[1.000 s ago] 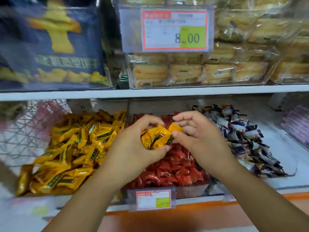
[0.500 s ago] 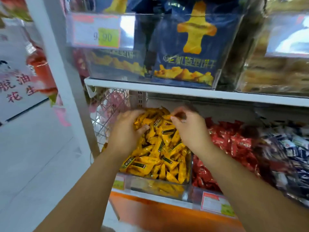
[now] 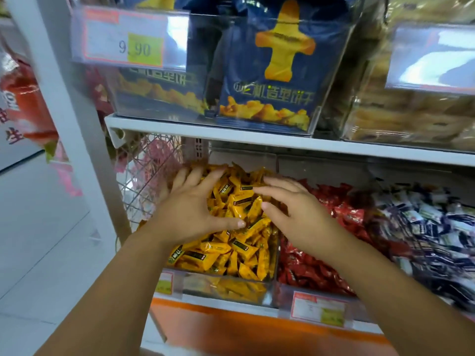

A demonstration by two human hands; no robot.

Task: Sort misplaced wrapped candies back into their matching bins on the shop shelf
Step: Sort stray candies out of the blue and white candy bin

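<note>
Price tag (image 3: 129,38) reads 9.90, above yellow candies (image 3: 239,250).

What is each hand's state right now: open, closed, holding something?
Left hand: open, fingers spread on the pile of small yellow wrapped candies, gripping nothing.
Right hand: open, fingers straight over the same pile, holding nothing visible.

Hands shown: two, left hand (image 3: 190,209) and right hand (image 3: 295,214) | candy heaps counted: three, namely yellow candies (image 3: 241,250), red candies (image 3: 308,263) and blue-and-white candies (image 3: 431,227), single pieces too many to be counted | blue snack bags (image 3: 277,73) seen: two | price tags (image 3: 128,38) counted: four | shelf boards (image 3: 257,137) pictured: two
</note>
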